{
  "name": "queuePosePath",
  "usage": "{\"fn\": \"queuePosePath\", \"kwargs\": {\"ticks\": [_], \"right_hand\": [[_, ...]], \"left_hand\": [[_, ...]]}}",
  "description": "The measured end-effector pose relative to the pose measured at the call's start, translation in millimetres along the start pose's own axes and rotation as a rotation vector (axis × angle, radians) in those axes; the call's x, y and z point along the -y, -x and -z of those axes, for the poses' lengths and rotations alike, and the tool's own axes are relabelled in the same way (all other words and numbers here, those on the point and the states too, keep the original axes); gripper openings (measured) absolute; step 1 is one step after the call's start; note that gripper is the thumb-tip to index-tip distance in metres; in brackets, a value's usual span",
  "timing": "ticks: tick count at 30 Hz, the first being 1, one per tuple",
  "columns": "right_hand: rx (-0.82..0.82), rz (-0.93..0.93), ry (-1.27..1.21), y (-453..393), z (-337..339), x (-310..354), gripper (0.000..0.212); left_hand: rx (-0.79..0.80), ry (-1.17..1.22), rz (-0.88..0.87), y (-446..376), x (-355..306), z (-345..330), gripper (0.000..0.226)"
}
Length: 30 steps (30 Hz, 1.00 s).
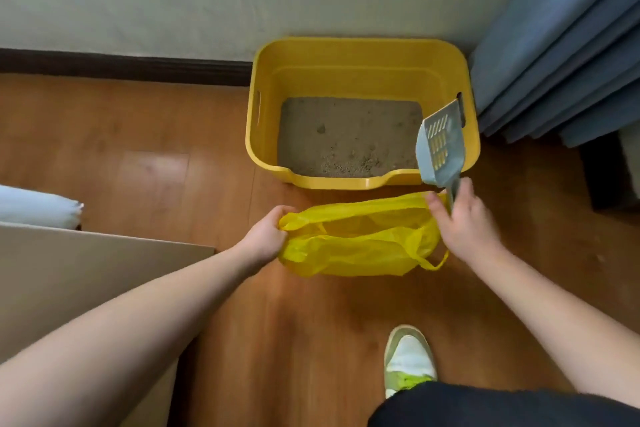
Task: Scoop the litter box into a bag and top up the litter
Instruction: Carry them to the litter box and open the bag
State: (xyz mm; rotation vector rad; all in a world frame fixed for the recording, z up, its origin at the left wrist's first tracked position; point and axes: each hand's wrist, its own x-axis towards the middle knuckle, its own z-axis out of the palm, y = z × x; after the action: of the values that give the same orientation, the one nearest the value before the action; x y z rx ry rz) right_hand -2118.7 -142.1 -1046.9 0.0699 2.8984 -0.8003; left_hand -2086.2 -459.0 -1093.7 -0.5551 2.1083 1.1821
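A yellow litter box (360, 55) stands on the wooden floor against the wall, holding a shallow layer of grey litter (346, 139) with a few clumps. In front of it lies a yellow plastic bag (356, 243), its mouth pulled apart. My left hand (266, 236) grips the bag's left edge. My right hand (464, 218) holds a grey slotted scoop (441, 146) by its handle, blade pointing up over the box's right front corner, and its fingers also touch the bag's right edge.
A blue-grey curtain (568, 45) hangs right of the box. A beige cardboard box (86, 274) stands at the left, with a white item (38, 206) behind it. My shoe (408, 357) rests on the floor below the bag. A dark object (606, 173) sits far right.
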Motion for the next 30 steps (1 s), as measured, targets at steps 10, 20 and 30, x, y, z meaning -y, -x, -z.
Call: {"fn": "queuePosePath", "kwargs": {"ticks": [10,20,30], "right_hand": [[-0.123,0.254,-0.098,-7.4,-26.2,-8.7,0.032],[0.18,0.81,0.24,-6.2,-100.7,21.1,0.033],[0.291,0.802,0.242,11.2,-120.2,-12.3,0.029]], "left_hand": [[-0.145,-0.125,0.037,-38.3,13.9,2.2,0.033],[-0.149,-0.233,-0.233,-30.2,13.5,4.7,0.066],[-0.317,-1.091,-1.315,-33.9,25.0,-2.2,0.021]]}}
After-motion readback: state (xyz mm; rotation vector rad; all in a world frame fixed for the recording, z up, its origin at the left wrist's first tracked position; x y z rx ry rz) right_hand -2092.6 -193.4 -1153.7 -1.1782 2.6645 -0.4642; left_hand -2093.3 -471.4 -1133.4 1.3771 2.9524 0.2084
